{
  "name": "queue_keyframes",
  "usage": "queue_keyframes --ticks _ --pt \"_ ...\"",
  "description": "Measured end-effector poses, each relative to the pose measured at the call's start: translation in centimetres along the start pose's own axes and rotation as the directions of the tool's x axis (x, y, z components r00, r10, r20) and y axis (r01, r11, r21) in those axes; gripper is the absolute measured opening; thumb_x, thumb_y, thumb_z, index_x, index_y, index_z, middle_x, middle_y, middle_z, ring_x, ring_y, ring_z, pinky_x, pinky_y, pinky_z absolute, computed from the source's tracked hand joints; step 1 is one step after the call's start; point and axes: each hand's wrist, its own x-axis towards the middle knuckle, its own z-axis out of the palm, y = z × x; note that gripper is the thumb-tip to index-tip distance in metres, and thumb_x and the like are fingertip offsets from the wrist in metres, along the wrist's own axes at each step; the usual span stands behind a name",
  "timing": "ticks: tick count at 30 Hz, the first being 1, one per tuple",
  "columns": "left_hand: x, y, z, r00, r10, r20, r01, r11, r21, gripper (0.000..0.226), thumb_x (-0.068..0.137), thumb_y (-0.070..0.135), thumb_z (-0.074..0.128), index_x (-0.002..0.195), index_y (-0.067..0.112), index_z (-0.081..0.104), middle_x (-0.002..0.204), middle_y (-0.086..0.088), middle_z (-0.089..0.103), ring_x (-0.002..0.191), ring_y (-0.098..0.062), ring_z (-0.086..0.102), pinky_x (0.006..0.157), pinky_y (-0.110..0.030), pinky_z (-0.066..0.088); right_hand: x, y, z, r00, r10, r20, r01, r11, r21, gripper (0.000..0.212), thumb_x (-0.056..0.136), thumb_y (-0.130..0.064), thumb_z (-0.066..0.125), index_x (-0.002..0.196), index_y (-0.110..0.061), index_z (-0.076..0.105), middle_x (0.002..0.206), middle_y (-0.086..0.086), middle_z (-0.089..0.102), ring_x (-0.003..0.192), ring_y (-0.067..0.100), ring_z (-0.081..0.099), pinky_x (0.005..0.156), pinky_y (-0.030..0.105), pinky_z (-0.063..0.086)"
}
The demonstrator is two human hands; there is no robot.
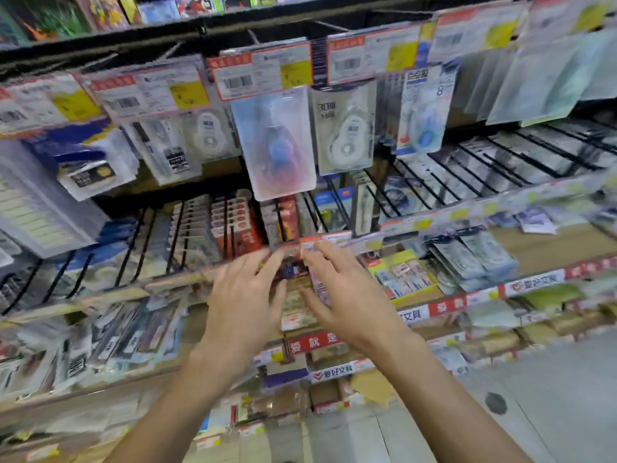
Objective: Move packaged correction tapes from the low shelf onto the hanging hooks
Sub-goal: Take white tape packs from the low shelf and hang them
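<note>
The view is motion-blurred. Both hands reach to the middle shelf front, where a small dark packaged item [291,269] sits between their fingertips. My left hand [245,304] touches it from the left with extended fingers. My right hand [347,295] meets it from the right, fingers spread over a price tag [312,243]; whether either hand grips it is unclear. Above, packaged correction tapes hang on hooks: a clear pack with a blue tape [278,145], a white one [347,128] and a blue-white one [424,111].
Black wire hooks [467,168] with stock run along the right. Price labels [263,71] hang over the top row. Red packs [238,225] stand behind my hands. Lower shelves [447,305] hold more stationery, and grey floor [551,396] lies at the lower right.
</note>
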Motion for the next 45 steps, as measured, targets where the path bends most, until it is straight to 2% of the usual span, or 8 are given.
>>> queue_keyframes --ticks 4,8,14,19,24,34,40,45 --pt "-0.2 6.6 1.4 0.977 0.198 0.085 -0.196 0.980 -0.029 0.044 0.078 0.021 0.079 0.121 0.012 0.069 0.113 -0.007 0.072 0.102 -0.028 0.070 0.082 -0.041 0.057 -5.5 4.1 -2.7 0.985 0.149 0.089 -0.142 0.987 -0.075 0.053 0.096 -0.031 0.059 0.144 -0.011 0.047 0.143 0.011 0.050 0.133 0.031 0.045 0.105 0.043 0.045" --pt "0.8 13.8 3.8 0.922 0.324 0.214 -0.314 0.946 -0.080 0.037 0.084 0.032 0.058 0.115 0.014 0.070 0.110 -0.008 0.072 0.098 -0.032 0.070 0.080 -0.044 0.058 -11.1 8.5 -4.9 0.946 0.312 0.092 -0.296 0.943 -0.153 0.053 0.094 -0.031 0.061 0.140 -0.007 0.050 0.133 0.016 0.057 0.124 0.037 0.052 0.100 0.044 0.046" --pt "2.6 23.9 7.6 0.820 0.455 0.348 -0.452 0.887 -0.093 0.038 0.076 0.036 0.056 0.102 0.015 0.074 0.093 -0.005 0.073 0.084 -0.031 0.071 0.065 -0.040 0.058 -18.1 15.5 -8.2 0.820 0.569 0.070 -0.544 0.810 -0.220 0.048 0.098 -0.038 0.048 0.139 -0.013 0.047 0.134 0.009 0.053 0.124 0.031 0.049 0.097 0.041 0.041" --pt "4.6 30.7 11.2 0.753 0.501 0.426 -0.490 0.859 -0.144 0.055 0.085 0.044 0.035 0.119 0.016 0.067 0.114 -0.004 0.069 0.107 -0.030 0.065 0.088 -0.042 0.051 -20.9 21.2 -10.1 0.731 0.682 0.033 -0.670 0.726 -0.153 0.049 0.098 -0.043 0.044 0.138 -0.015 0.049 0.132 0.006 0.055 0.121 0.029 0.051 0.095 0.041 0.046" --pt "7.7 37.2 16.0 0.717 0.536 0.446 -0.503 0.840 -0.201 0.041 0.095 0.037 0.041 0.127 0.022 0.061 0.119 0.001 0.065 0.110 -0.025 0.062 0.087 -0.037 0.046 -21.9 27.9 -11.4 0.686 0.726 0.039 -0.711 0.681 -0.178 0.045 0.099 -0.038 0.047 0.137 -0.014 0.051 0.133 0.008 0.054 0.126 0.028 0.047 0.095 0.038 0.046" --pt "15.8 43.4 24.1 0.712 0.372 0.596 -0.365 0.921 -0.138 0.033 0.098 0.037 0.047 0.126 0.024 0.060 0.123 0.003 0.061 0.116 -0.021 0.056 0.090 -0.035 0.045 -18.1 42.1 -12.5 0.665 0.694 0.276 -0.661 0.719 -0.216 0.044 0.101 -0.040 0.045 0.136 -0.013 0.049 0.133 0.009 0.054 0.124 0.028 0.050 0.096 0.037 0.044" --pt "18.2 42.3 27.0 0.741 0.246 0.625 -0.202 0.969 -0.142 0.030 0.098 0.034 0.051 0.122 0.020 0.064 0.124 0.002 0.063 0.114 -0.020 0.059 0.093 -0.036 0.050 -14.6 48.5 -10.2 0.723 0.649 0.238 -0.615 0.761 -0.205 0.034 0.096 -0.037 0.051 0.118 -0.013 0.061 0.114 0.009 0.063 0.113 0.030 0.056 0.087 0.038 0.049" --pt "18.1 41.4 27.2 0.743 0.151 0.652 -0.119 0.988 -0.094 0.037 0.100 0.036 0.051 0.133 0.023 0.059 0.139 0.002 0.058 0.125 -0.023 0.055 0.102 -0.035 0.045 -11.6 51.6 -8.3 0.724 0.636 0.269 -0.637 0.765 -0.095 0.040 0.099 -0.042 0.050 0.126 -0.013 0.056 0.116 0.012 0.060 0.113 0.033 0.054 0.089 0.040 0.048"
